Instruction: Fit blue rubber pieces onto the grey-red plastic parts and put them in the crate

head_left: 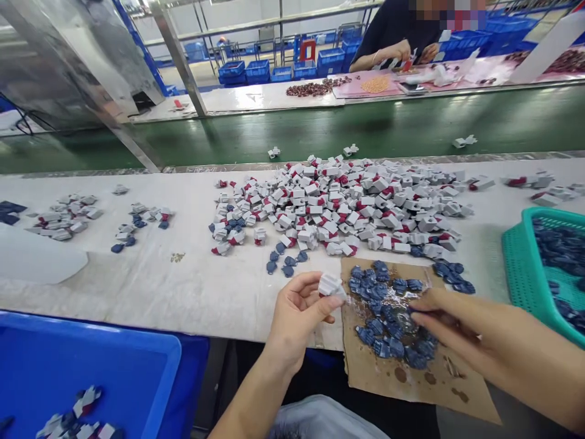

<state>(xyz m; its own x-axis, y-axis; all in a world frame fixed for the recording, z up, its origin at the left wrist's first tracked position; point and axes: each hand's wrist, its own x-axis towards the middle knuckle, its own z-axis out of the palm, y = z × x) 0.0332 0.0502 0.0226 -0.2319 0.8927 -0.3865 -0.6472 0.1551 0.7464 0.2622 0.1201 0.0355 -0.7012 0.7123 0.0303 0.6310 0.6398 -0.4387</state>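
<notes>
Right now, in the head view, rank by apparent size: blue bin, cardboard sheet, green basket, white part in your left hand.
1. blue bin and cardboard sheet: look alike; bin is cropped and nearer, so unranked.
2. green basket, cut by the frame edge.
3. white part in the left hand.

Our right hand point(439, 317) is smearing into motion blur over the brown cardboard sheet point(365, 372), so we are failing to tell whether its fingertips are pinching any of the small dark-blue plastic pieces point(388, 314) beneath. Our left hand point(297, 311) is covering the lower part of the small grey-white plastic block point(329, 285). The teal plastic mesh basket point(521, 268) is running off the right edge. The blue plastic bin point(91, 366) is being cut by the left and bottom edges.
</notes>
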